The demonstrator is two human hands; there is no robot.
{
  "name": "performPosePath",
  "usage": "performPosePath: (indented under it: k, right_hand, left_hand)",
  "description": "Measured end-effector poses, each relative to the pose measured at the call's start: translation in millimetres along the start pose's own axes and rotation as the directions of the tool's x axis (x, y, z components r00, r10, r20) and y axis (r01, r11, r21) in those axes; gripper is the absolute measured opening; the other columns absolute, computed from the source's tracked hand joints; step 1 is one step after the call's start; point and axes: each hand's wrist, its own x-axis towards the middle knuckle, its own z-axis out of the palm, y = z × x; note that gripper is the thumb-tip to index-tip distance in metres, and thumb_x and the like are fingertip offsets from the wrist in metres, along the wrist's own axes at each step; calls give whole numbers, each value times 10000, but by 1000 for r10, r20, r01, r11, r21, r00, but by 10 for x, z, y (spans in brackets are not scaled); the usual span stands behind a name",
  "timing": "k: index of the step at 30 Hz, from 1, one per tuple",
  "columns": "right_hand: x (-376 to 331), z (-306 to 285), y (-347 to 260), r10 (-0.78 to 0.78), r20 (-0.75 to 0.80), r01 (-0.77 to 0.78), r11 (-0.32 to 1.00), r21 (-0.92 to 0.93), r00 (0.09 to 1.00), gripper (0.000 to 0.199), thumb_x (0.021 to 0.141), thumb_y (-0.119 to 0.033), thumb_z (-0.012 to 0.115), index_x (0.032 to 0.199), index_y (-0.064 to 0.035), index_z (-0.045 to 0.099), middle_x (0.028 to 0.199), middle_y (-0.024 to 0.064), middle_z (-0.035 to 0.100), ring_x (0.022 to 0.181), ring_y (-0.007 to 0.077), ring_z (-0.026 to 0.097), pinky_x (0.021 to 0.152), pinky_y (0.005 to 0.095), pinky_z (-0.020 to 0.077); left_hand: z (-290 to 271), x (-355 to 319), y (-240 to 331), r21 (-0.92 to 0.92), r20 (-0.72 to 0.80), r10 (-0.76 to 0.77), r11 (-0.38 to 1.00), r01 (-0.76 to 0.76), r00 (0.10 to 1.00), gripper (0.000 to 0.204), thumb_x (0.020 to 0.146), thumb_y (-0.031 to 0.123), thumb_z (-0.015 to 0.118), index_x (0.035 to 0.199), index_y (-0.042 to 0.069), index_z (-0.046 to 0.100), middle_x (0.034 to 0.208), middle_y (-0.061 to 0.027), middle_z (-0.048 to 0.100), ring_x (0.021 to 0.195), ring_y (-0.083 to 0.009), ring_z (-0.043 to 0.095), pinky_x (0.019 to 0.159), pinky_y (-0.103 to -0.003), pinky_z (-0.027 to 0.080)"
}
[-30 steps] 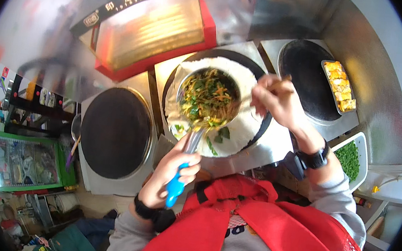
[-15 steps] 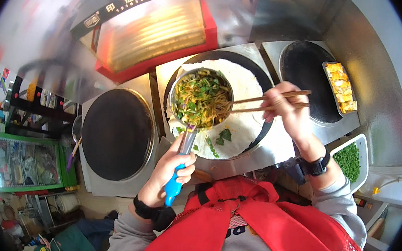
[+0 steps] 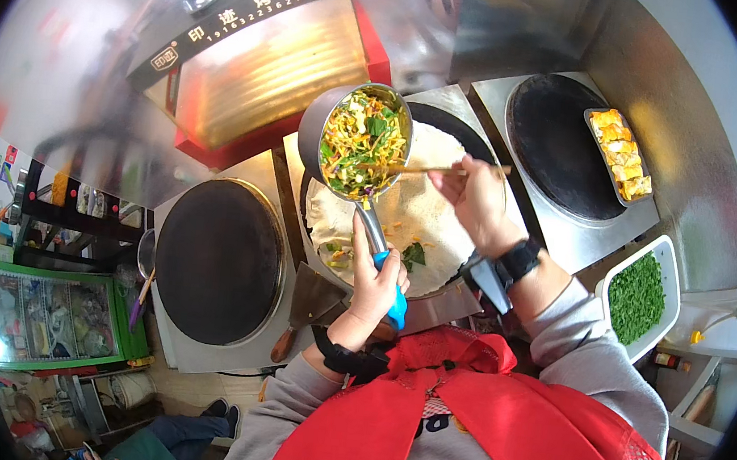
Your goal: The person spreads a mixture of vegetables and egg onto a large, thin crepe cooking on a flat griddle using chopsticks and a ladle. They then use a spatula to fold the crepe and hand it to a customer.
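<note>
Left hand [image 3: 376, 285] clamped on the blue handle, the steel saucepan of shredded vegetables [image 3: 358, 142] now tips higher over the pale crepe [image 3: 429, 209] as the right hand [image 3: 478, 197] pinches wooden chopsticks [image 3: 433, 170], raking filling out.

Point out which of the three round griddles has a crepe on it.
The middle griddle, straight ahead under the raised pot of shredded vegetables, carries the pale crepe. The left griddle and right griddle are bare black.
</note>
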Motion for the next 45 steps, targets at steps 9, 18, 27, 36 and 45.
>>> performPosePath:
  k: [9, 18, 27, 36, 45]
  right_hand:
    - [150, 879, -726, -305, 408, 503, 641, -580, 860, 171, 981, -133, 535, 1026, 26, 575, 799, 169, 700, 681, 253, 722, 617, 338, 611]
    - [-637, 836, -162, 141, 879, 835, -275, 477, -456, 139, 747, -143, 633, 828, -73, 544, 695, 66, 544, 610, 236, 630, 468, 345, 526]
    - [-372, 92, 166, 254, 859, 776, -372, 510, -444, 182, 719, -201, 620, 813, -74, 530, 716, 58, 516, 596, 211, 565, 492, 325, 476]
    - [-718, -536, -184, 2, 997, 982, -174, 75, -76, 238, 791, -42, 620, 1016, -10, 551, 1016, 176, 610, 740, 298, 664, 588, 349, 554]
    - [-787, 55, -674, -411, 517, 614, 724, -315, 751, 174, 1001, -148, 566, 921, 5, 543, 788, 103, 656, 657, 164, 684, 577, 258, 557]
  left_hand:
    - [-171, -147, 221, 232, 7, -183, 956, 177, 983, 905, 934, -66, 446, 1569, 334, -59, 782, -26, 471, 502, -106, 443, 453, -285, 416]
    - [-719, -23, 817, 455, 18, -516, 767, 452, 856, 865, 927, -37, 483, 1582, 284, 18, 693, 11, 462, 473, -88, 428, 440, -261, 397]
    - [-792, 24, 697, 956, 292, 145, -5, -294, 945, 788, 801, -59, 523, 1536, 103, 294, 1118, -234, 614, 927, -410, 645, 770, -450, 541]
    - [-358, -121, 568, 899, 301, 628, 63, -433, 717, 693, 869, -12, 590, 1488, -66, 282, 1086, -247, 619, 867, -353, 654, 754, -406, 540]
    - [-169, -291, 147, 596, -8, 191, 789, -148, 982, 805, 905, -42, 533, 1576, 92, 110, 864, -92, 579, 661, -139, 574, 598, -290, 498]
